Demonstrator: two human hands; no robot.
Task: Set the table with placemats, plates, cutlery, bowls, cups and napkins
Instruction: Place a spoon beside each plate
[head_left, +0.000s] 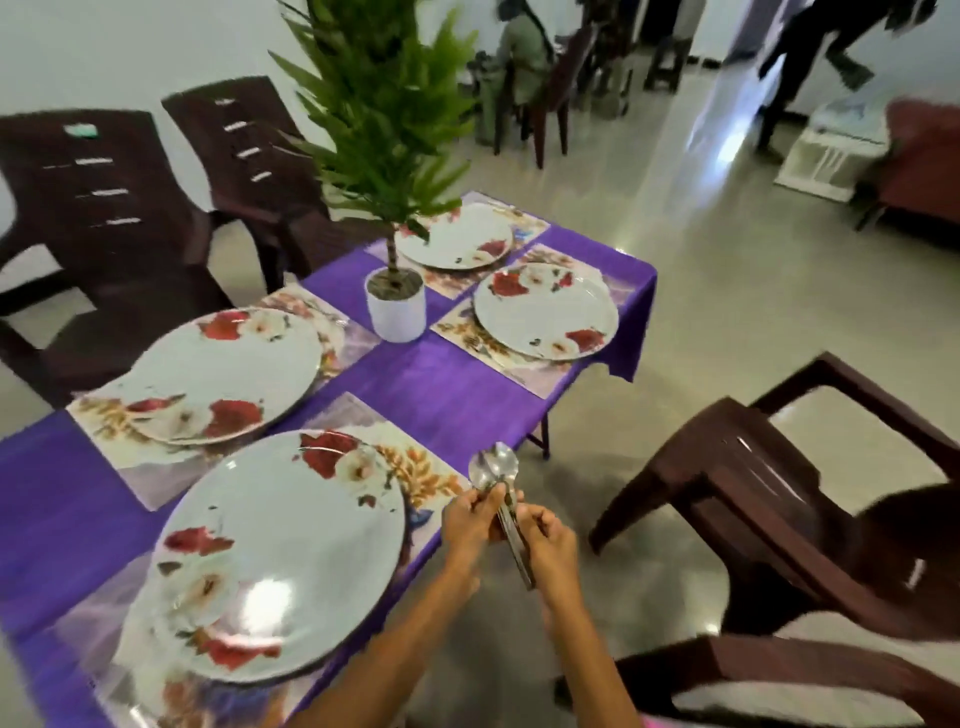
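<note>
Steel spoons, ready to be shared out

Held as a small bundle of spoons (501, 499) just off the table edge, beside the near plate (270, 556). Left hand (470, 519) pinching the necks, right hand (545, 540) closed around the handles. Probably light, stiff, a little slippery; best taken one by one at mid-handle, not by the bowl.

4 round white ceramic plates with red and cream flower prints lie flat, each on its own rectangular floral placemat: the nearest plate (275, 556) on the nearest placemat (415, 467), the left plate (228, 374) on the left placemat (104, 421), the far plate (454, 236) on the far placemat (524, 226), the right plate (545, 310) on the right placemat (467, 332). A bundle of shiny steel spoons (498, 483), bowls pointing away, is held off the tabletop edge beside the nearest placemat's corner.
</note>
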